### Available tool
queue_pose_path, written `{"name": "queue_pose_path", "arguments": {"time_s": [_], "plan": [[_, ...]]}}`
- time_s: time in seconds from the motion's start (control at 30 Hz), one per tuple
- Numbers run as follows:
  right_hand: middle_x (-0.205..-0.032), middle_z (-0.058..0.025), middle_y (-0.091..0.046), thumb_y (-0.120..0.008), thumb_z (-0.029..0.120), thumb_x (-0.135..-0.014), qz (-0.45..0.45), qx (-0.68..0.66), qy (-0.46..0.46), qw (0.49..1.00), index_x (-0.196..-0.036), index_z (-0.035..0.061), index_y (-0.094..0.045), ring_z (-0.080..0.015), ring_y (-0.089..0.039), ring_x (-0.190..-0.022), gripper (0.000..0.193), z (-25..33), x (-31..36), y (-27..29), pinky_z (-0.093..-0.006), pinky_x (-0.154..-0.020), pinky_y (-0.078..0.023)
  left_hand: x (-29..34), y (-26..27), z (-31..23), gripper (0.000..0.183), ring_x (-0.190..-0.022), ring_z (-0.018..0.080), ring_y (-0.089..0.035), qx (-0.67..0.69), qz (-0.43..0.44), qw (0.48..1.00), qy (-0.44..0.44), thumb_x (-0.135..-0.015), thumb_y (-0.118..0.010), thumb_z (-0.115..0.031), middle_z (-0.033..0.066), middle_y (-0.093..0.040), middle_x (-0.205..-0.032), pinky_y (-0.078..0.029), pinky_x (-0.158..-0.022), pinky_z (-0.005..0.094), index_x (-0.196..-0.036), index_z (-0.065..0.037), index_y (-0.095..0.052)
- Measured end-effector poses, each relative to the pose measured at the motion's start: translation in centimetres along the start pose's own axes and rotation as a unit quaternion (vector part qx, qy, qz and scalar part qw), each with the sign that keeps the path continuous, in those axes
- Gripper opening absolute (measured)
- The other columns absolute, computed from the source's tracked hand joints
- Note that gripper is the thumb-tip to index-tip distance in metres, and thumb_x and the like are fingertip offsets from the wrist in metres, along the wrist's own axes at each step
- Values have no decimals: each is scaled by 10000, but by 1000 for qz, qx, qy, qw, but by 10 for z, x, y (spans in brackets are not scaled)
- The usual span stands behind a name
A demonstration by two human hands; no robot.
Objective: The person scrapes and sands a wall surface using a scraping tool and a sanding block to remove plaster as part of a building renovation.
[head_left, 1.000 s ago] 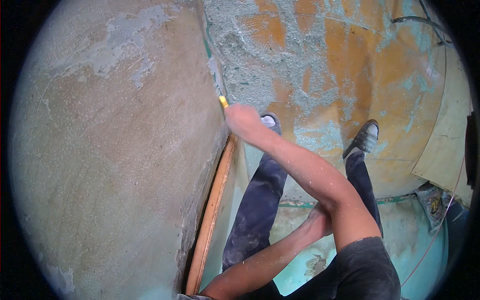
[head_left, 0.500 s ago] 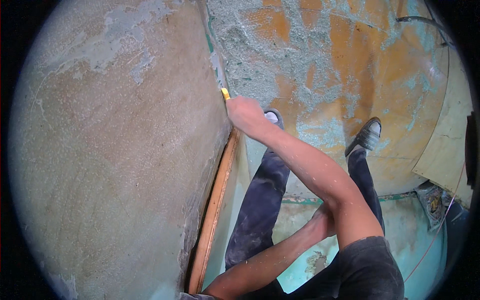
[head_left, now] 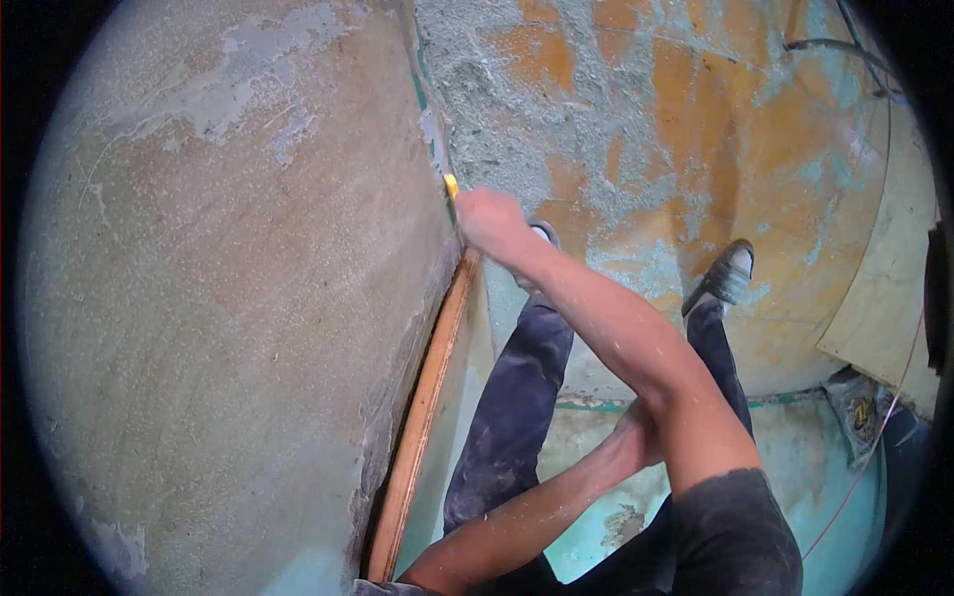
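Note:
My right hand [head_left: 491, 219] is closed around a small yellow tool [head_left: 451, 186], of which only a short piece sticks out past the fingers. The rest is hidden in my grip, so its kind cannot be made out. Its visible end lies at the seam where the patchy beige wall [head_left: 248, 298] meets the flaking floor [head_left: 517, 109]. My left forearm crosses low in front of me. My left hand [head_left: 636, 440] rests against the inside of my right elbow, its fingers hidden behind that arm.
A wooden strip [head_left: 422, 417] runs along the wall's edge below my right hand. My shoes [head_left: 733, 273] stand on the orange, flake-covered surface. At the right are a plastic bag [head_left: 856, 415], a thin red cord [head_left: 879, 437], a pale board [head_left: 879, 308] and a dark cable [head_left: 845, 43].
My right hand and the yellow tool have shifted slightly to the right along the seam, and the hand is a little blurred. My left hand keeps its place by the elbow.

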State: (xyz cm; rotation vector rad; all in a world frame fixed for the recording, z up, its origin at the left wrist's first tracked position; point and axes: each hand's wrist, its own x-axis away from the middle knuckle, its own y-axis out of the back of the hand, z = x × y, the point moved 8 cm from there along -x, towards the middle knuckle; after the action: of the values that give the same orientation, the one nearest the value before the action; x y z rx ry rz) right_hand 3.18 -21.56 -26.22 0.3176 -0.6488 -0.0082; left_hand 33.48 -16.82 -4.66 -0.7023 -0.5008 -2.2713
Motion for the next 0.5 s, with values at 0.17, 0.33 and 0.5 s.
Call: {"name": "queue_pose_path", "arguments": {"time_s": [0.17, 0.33, 0.5], "plan": [[-800, -229, -659, -468, 168, -850, 17, 20, -18, 999, -841, 2, -677, -353, -669, -716, 267, 19, 2, 7, -487, -636, -526, 26, -10, -53, 317, -1123, 217, -528, -516, -134, 820, -209, -968, -442, -217, 136, -579, -1184, -401, -993, 360, -1201, -3, -446], [-760, -241, -641, -479, 154, -839, -10, -13, 10, 1000, -808, -16, -645, -394, -658, -714, 240, 27, 4, 15, -489, -601, -525, 25, 2, -36, 319, -1136, 229, -517, -824, 101, 466, -306, -943, -476, -190, 132, -587, -1178, -392, -1004, 355, -1212, -19, -465], [-770, -235, -646, -476, 146, -844, -13, -5, 2, 1000, -834, -29, -646, -399, -657, -717, 244, 8, -13, 20, -487, -608, -527, 13, 11, -38, 379, -1166, 250, -487, -671, 138, 693, -224, -915, -474, -138, 115, -552, -1256, -355, -1041, 349, -1282, -50, -449]]}}
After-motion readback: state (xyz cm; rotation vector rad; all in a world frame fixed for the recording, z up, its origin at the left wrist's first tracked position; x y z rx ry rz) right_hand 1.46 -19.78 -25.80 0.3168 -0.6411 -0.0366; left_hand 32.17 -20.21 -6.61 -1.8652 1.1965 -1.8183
